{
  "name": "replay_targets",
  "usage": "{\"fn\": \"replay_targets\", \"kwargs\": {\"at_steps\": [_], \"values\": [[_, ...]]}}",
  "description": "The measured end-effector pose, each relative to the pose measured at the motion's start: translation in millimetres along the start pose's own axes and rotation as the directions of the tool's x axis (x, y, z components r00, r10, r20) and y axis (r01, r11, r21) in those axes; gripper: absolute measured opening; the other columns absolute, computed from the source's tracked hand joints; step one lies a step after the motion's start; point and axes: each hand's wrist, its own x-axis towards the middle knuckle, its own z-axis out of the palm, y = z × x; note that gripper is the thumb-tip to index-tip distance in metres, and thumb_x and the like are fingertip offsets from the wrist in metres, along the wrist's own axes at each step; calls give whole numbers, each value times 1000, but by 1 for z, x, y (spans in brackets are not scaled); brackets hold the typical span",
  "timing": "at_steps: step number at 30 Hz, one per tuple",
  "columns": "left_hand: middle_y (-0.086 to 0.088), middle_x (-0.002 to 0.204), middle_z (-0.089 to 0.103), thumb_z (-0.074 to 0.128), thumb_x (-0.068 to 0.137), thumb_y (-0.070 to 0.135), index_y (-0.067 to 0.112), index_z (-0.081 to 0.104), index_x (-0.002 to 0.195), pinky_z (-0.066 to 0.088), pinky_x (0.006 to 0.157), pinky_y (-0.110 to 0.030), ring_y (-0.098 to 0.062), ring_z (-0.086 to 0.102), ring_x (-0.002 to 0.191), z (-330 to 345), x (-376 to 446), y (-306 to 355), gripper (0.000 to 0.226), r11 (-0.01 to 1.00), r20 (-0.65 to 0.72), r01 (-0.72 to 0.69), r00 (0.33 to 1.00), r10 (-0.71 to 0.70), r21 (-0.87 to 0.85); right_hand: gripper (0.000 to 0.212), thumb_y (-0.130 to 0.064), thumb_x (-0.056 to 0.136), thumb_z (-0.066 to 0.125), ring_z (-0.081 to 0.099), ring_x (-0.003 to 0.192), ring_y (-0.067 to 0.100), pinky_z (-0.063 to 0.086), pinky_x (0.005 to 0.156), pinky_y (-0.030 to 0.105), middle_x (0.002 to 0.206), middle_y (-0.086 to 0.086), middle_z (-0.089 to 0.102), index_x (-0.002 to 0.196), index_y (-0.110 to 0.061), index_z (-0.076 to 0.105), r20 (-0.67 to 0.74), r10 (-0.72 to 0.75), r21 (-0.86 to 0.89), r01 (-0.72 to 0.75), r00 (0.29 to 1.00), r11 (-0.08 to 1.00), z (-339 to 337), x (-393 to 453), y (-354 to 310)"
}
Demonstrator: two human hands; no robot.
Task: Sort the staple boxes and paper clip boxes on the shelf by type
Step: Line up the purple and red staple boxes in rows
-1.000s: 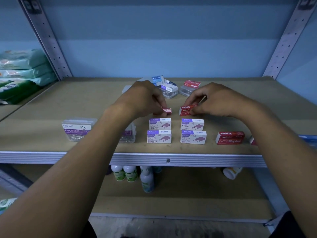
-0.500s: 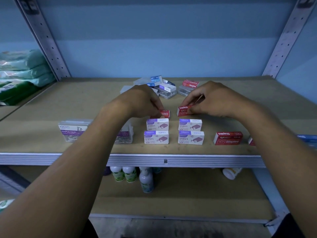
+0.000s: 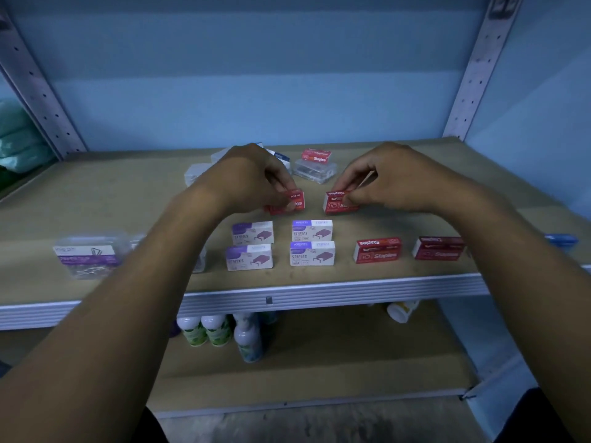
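Observation:
My left hand (image 3: 252, 179) pinches a small red staple box (image 3: 292, 202) standing on the shelf (image 3: 96, 203). My right hand (image 3: 390, 177) grips another red staple box (image 3: 335, 203) beside it. In front of them lie several white-and-purple staple boxes (image 3: 311, 231) in a square. Two red staple boxes (image 3: 377, 250) lie to the right near the front edge. A clear paper clip box (image 3: 88, 255) sits front left, another is half hidden behind my left forearm. Behind my hands is a pile with a red staple box (image 3: 316, 155) on a clear paper clip box (image 3: 315, 171).
Perforated metal uprights (image 3: 479, 68) frame the shelf at both sides. Green packages (image 3: 19, 145) lie on the neighbouring shelf to the left. A blue object (image 3: 561, 241) sits at the right edge. Bottles (image 3: 220, 330) stand on the lower shelf under the metal front lip (image 3: 319, 292).
The box in my left hand has turned from end-on to showing its red printed face. My view has tilted, so the shelf appears lower. Both hands stay at the two red boxes.

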Motion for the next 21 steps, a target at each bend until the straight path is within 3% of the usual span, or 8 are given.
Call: {"fn": "replay_targets", "kwargs": {"at_steps": [3, 9, 14, 21], "values": [[15, 84, 72, 86, 71, 27, 28, 78, 87, 37, 51, 3, 8, 61, 70, 6, 3, 16, 18, 998, -41, -57, 998, 57, -5, 20, -15, 80, 80, 67, 79, -6, 46, 69, 7, 85, -18, 75, 92, -31, 80, -5, 14, 5, -14, 1000, 1000, -13, -14, 8], [14, 82, 74, 86, 71, 26, 25, 78, 88, 39, 58, 3, 15, 60, 66, 25, 1, 49, 19, 981, -13, -191, 982, 190, -45, 21, -16, 80, 80, 64, 78, -14, 44, 68, 0, 80, -29, 73, 91, -34, 80, -29, 49, -47, -50, 998, 998, -32, -39, 22], [11, 82, 75, 87, 71, 23, 24, 79, 89, 43, 61, 0, 13, 61, 61, 42, 0, 72, 20, 973, 54, -222, 973, 226, -59, 18, -17, 82, 79, 67, 83, -5, 55, 85, 22, 84, -20, 75, 92, -32, 80, -11, 108, -58, -109, 994, 992, -41, -56, 32], [10, 81, 75, 86, 73, 21, 21, 78, 90, 51, 64, -9, 7, 65, 66, 54, 1, 85, 19, 970, 114, -227, 965, 236, -88, 18, -15, 83, 78, 69, 80, -2, 55, 82, 22, 84, -15, 76, 93, -31, 80, -2, 145, -21, -145, 989, 989, -48, -68, 43]]}}
